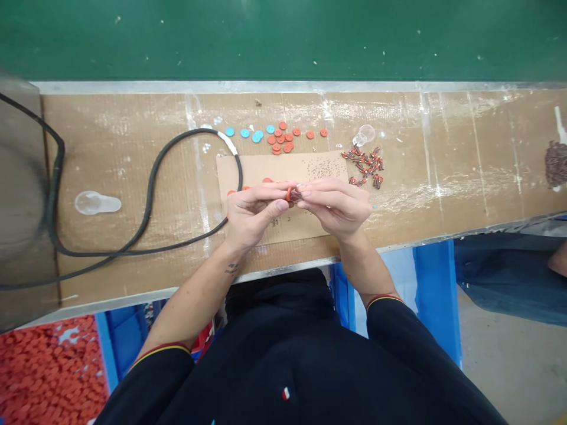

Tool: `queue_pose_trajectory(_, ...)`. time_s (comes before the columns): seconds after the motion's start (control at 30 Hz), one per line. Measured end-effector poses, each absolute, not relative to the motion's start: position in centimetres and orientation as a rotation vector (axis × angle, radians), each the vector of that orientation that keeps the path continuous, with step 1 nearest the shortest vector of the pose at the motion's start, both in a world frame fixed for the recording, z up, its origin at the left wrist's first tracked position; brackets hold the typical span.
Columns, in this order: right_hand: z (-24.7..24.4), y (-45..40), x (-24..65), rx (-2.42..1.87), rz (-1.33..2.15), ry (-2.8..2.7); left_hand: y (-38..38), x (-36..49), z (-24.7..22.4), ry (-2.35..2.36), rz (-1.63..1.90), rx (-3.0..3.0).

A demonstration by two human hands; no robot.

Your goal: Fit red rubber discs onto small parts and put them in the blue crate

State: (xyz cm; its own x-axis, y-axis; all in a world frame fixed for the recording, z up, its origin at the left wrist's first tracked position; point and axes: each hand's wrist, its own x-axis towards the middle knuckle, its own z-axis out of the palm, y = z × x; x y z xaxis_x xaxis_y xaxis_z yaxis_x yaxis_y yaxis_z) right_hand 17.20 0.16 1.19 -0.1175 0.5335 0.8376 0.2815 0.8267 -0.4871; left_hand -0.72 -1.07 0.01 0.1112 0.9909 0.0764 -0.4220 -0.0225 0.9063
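My left hand [256,213] pinches a small red button-like disc [288,194] between thumb and fingertips. Against it, my right hand [337,205] closes its fingertips on thin brown strands [296,196], whose exact kind is too small to make out. Both hands meet above a cardboard sheet [305,227] sprinkled with tiny dark pieces [325,169]. Some red discs [267,180] lie partly hidden behind my left hand. Beyond the sheet are loose red discs [280,139] and blue discs [244,133] with small holes. Red-and-brown tied clusters [365,164] lie beyond my right hand.
A thick black cable [153,177] loops across the cardboard-covered bench [460,159] at left. Clear plastic scoops [96,203] lie on it, and a brown bundle [556,164] sits far right. Below are a bin of red discs [48,372] and blue crates [436,301]. Another person's dark clothing [505,277] shows at right.
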Motion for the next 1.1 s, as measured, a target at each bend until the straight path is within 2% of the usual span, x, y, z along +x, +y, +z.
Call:
queue_pose_trajectory(0.5,1.35,0.23,17.12,-0.597,0.261,-1.679,-0.78,-0.88,0.40,0.548,1.429,1.195)
queue_pose_trajectory(1.1,1.37,0.24,17.16,-0.539,0.311,-1.661,-1.18,-0.85,0.41,0.570,1.392,1.200)
